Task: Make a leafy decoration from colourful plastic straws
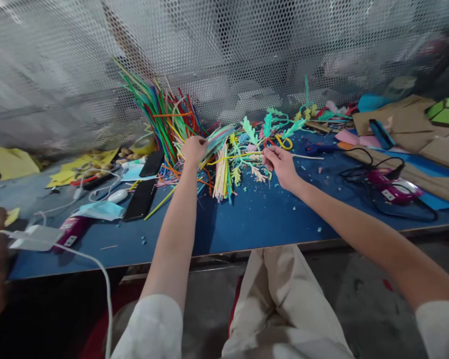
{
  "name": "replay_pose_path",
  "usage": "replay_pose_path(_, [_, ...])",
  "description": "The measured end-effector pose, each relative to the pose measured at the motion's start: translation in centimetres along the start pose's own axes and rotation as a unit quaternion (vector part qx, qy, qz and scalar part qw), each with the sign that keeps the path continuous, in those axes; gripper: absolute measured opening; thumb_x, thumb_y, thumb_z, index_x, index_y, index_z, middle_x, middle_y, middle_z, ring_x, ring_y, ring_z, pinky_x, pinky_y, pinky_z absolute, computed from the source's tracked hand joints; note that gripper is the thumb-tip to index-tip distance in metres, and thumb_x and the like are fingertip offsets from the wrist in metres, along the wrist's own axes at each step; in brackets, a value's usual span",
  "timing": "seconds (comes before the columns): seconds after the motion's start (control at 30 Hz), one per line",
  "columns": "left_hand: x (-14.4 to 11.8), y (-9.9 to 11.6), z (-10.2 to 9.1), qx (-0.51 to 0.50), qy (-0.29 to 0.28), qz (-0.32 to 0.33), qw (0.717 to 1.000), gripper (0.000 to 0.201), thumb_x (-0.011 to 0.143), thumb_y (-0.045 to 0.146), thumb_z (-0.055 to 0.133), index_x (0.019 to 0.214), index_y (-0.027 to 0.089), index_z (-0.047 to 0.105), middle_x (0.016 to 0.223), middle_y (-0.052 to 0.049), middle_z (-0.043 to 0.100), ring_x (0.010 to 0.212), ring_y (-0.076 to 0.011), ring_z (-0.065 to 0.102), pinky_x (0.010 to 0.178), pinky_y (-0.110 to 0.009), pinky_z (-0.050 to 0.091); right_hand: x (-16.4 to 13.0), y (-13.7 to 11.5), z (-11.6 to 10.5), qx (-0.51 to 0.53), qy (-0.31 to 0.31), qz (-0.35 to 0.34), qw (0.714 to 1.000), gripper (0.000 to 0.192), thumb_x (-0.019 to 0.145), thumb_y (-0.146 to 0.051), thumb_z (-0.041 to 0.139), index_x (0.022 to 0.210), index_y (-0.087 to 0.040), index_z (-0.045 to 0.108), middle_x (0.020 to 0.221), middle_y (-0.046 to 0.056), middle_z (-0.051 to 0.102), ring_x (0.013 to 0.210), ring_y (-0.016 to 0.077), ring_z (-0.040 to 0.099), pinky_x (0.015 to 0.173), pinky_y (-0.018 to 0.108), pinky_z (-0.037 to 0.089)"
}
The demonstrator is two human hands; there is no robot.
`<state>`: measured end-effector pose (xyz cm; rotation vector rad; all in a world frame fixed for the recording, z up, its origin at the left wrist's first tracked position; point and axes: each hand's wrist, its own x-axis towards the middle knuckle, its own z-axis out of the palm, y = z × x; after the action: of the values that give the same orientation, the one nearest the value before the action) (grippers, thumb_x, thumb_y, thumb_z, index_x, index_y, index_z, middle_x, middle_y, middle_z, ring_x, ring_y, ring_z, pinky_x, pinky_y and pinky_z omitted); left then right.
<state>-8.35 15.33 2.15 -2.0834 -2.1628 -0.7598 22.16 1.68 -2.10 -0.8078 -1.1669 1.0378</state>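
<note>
My right hand (279,162) pinches thin stems that look like pipe cleaners; a pale stem (309,157) sticks out to its right and a yellow one (234,157) runs left. At the pile of coloured stems, my left hand (194,148) has its fingers closed; what they grip, if anything, is hidden. Behind it leans a tall bundle of red, green and blue stems (164,117). Between the hands lies a bundle of short pastel stems (222,174). Green leaf-shaped pieces (250,130) and a cream leaf piece (259,174) lie close to my right hand.
A perforated metal screen (247,50) rises behind the blue table (243,224). Phones (140,199), a face mask (101,210) and a white charger (35,238) are on the left. Cables, a purple power bank (394,187) and cardboard (415,119) lie right. Another person sits at far left.
</note>
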Motion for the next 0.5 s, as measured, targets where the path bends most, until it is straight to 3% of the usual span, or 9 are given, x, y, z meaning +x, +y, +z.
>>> replay_pose_path(0.13, [0.4,0.1,0.1,-0.048,0.037,-0.022,0.998,0.032,0.097,0.034,0.061,0.115,0.022,0.085,0.119,-0.011,0.083,0.113,-0.0334,0.073,0.097,-0.042,0.055,0.0,-0.3,0.0,0.009,0.014,0.005,1.0,0.033,0.087,-0.053,0.081,0.084,-0.023,0.07,0.066,-0.002,0.065,0.049,0.0071,0.041,0.047,0.025,0.031])
replay_pose_path(0.3, [1.8,-0.6,-1.8,-0.114,0.012,0.006,0.993,0.032,0.096,0.035,0.064,0.115,0.019,0.084,0.118,-0.01,0.083,0.116,-0.0291,0.075,0.103,-0.037,0.055,-0.1,-0.6,-0.3,0.014,0.025,0.009,1.0,0.032,0.086,-0.052,0.082,0.084,-0.022,0.071,0.066,-0.002,0.065,0.05,0.0072,0.043,0.048,0.024,0.032])
replay_pose_path(0.4, [2.5,-3.6,-4.2,-0.116,0.1,-0.045,0.987,0.038,0.1,0.038,0.058,0.123,0.019,0.08,0.127,-0.01,0.08,0.122,-0.0293,0.072,0.11,-0.039,0.053,-0.3,-1.1,-0.3,0.014,0.031,0.018,0.999,0.035,0.084,-0.055,0.083,0.084,-0.023,0.07,0.066,-0.002,0.064,0.051,0.0074,0.043,0.048,0.024,0.033])
replay_pose_path(0.5, [2.5,-8.8,-6.6,-0.06,0.14,-0.126,0.98,0.043,0.1,0.038,0.054,0.134,0.018,0.072,0.137,-0.014,0.075,0.134,-0.0344,0.065,0.118,-0.051,0.048,-0.5,-1.7,0.1,0.03,0.035,0.024,0.999,0.039,0.082,-0.059,0.085,0.084,-0.023,0.07,0.065,-0.003,0.063,0.05,0.0073,0.042,0.048,0.025,0.033])
